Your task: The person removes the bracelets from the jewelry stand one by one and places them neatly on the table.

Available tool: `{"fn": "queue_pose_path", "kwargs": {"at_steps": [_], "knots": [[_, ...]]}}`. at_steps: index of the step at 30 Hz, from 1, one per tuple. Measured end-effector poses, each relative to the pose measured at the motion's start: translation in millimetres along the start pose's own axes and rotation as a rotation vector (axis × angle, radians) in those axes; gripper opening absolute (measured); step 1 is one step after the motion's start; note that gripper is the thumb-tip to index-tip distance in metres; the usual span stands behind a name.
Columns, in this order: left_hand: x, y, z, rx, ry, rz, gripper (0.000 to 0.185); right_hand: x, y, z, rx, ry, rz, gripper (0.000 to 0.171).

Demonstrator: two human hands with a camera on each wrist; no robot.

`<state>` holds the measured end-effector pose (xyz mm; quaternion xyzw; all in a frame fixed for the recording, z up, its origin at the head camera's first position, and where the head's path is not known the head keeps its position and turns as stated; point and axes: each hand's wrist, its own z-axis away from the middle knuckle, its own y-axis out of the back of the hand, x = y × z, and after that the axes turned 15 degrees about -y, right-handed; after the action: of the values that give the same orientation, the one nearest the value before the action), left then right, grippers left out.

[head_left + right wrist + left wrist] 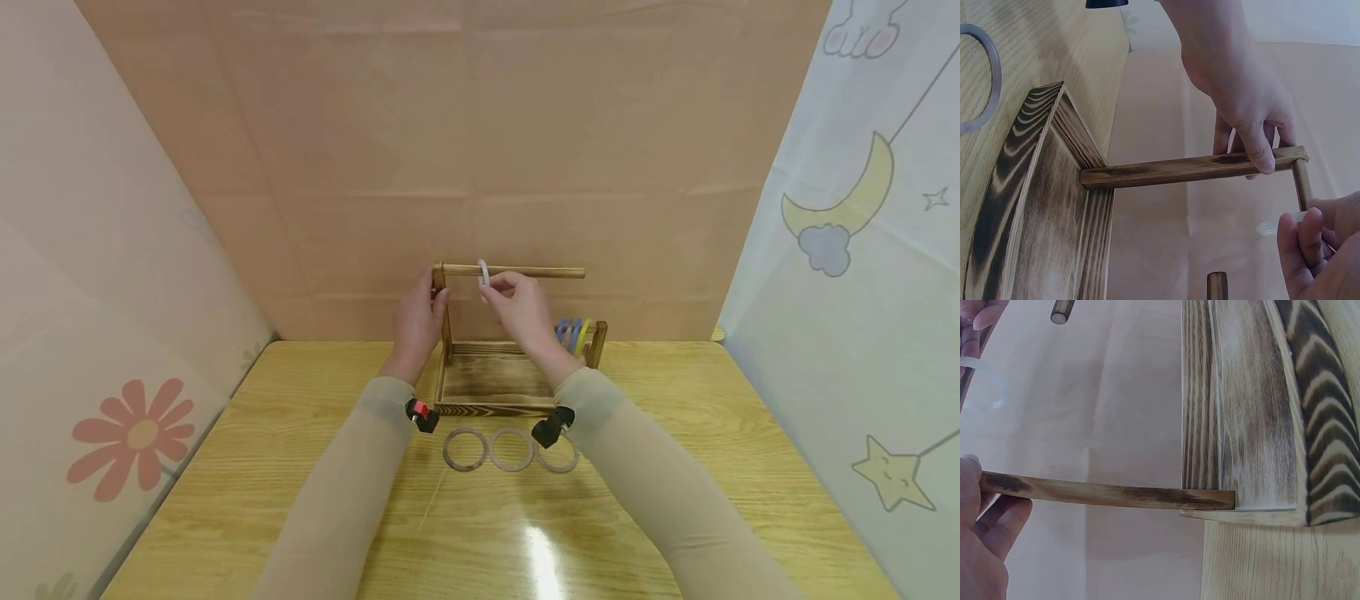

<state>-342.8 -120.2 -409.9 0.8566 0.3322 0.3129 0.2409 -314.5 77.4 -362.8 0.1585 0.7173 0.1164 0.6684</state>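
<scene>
A wooden rack has a tall post (pixel 1104 492) and a long horizontal rod (pixel 547 272) at its top. Near the rod's left end, my left hand (pixel 418 321) grips the post, thumb in front and fingers behind. Between thumb and fingers, my right hand (pixel 525 312) pinches a whitish translucent bangle (pixel 482 271), which encircles the rod left of its middle. The right wrist view shows part of this bangle (pixel 1266 229) beyond the right fingertips; the rest is hidden by the hand. Below lies the rack's shallow wooden tray (pixel 487 375).
Blue and yellow bangles (pixel 577 335) hang at the rack's lower right, beside a short post (pixel 597 346). On the table (pixel 300 433), in front of the tray, three brownish-grey bangles (pixel 465 470) lie in a row. A tan backdrop (pixel 375 167) rises close behind the rack.
</scene>
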Motion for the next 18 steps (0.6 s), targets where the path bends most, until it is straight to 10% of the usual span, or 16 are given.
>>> {"fn": "queue_pose_path", "kwargs": {"at_steps": [18], "knots": [[1.4,2.3,-5.7,-0.011,-0.01,0.012,0.026,-4,17,2,0.037,-0.007,-0.015,0.02]]}}
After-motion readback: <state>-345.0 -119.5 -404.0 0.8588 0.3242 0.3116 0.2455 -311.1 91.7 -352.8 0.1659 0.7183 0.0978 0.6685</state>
